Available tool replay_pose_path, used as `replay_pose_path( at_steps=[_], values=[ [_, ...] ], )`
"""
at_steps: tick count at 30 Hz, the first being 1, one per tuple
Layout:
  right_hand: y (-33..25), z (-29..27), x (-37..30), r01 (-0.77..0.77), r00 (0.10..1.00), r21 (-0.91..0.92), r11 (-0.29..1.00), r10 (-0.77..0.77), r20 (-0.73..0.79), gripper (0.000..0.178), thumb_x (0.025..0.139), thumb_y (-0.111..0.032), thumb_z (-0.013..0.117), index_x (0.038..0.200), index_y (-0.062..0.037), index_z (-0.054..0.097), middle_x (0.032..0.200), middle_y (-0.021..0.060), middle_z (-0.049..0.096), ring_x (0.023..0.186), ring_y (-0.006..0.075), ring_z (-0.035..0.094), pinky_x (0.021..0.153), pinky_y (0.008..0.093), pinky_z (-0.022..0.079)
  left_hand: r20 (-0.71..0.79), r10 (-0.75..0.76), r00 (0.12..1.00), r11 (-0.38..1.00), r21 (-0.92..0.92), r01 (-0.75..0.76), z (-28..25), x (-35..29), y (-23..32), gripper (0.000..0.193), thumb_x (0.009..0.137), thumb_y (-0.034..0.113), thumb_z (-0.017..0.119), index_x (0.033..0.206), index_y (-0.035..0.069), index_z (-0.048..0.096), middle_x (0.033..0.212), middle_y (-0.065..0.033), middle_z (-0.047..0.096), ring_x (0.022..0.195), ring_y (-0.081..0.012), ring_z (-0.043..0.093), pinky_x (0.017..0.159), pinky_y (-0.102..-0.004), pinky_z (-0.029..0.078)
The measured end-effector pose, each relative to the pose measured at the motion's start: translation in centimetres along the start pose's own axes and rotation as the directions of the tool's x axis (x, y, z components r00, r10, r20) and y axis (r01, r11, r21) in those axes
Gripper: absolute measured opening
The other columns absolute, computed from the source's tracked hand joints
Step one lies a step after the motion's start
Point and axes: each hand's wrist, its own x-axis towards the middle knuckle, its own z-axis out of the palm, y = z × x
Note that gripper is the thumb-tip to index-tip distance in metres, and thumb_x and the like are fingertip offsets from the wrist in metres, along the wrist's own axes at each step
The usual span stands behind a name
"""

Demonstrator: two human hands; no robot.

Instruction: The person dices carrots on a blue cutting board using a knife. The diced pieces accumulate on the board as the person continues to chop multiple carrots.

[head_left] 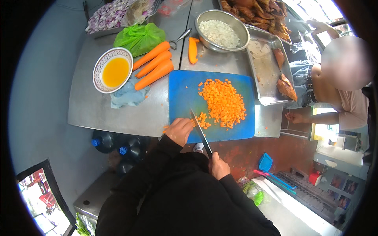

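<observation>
My right hand (219, 167) is closed round the handle of a knife (202, 133). Its blade slants across the front of a blue cutting board (183, 92), beside my left fingertips. My left hand (180, 130) is closed over carrot sticks (193, 122), pressing them to the board at its near left edge; most of their length is hidden under the fingers. Just right of the blade lie a few freshly cut bits, next to a large heap of diced carrot (223, 103). Three whole peeled carrots (154, 74) rest on the steel table left of the board.
Behind the board are a carrot piece (192, 51), a peeler (179, 40) and a steel bowl of chopped onion (220, 33). A patterned bowl of yellow liquid (115, 72) sits on a blue cloth (129, 96). A metal tray (263, 74) holds meat pieces; a person (342, 106) stands at right.
</observation>
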Motion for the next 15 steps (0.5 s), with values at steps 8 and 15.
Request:
replay_pose_path(
  at_steps=[8,15],
  values=[
    [2.0,-2.9,2.7,0.062,0.991,0.020,0.998,-0.059,-0.117,0.015,0.097,-0.017,0.057,0.107,-0.0083,0.050,0.076,0.0249,0.067,0.068,0.0493,0.066,0.061,0.0615,0.051,0.075,0.038,0.996,0.999,-0.001,-0.038,0.4,2.9,0.8,0.023,0.079,0.009,0.081,0.099,0.005,0.069,0.105,-0.0099,0.065,0.099,-0.0328,0.065,0.086,-0.0406,0.054],
    [1.5,-2.8,2.2,0.107,0.985,0.024,0.994,-0.103,-0.135,0.017,0.097,-0.018,0.058,0.109,-0.0080,0.051,0.079,0.0263,0.066,0.069,0.0491,0.066,0.062,0.0611,0.052,0.122,0.018,0.992,0.999,0.035,-0.022,-0.7,2.4,1.0,0.022,0.081,0.011,0.080,0.098,0.005,0.068,0.103,-0.0102,0.065,0.098,-0.0341,0.062,0.087,-0.0416,0.052]
  ],
)
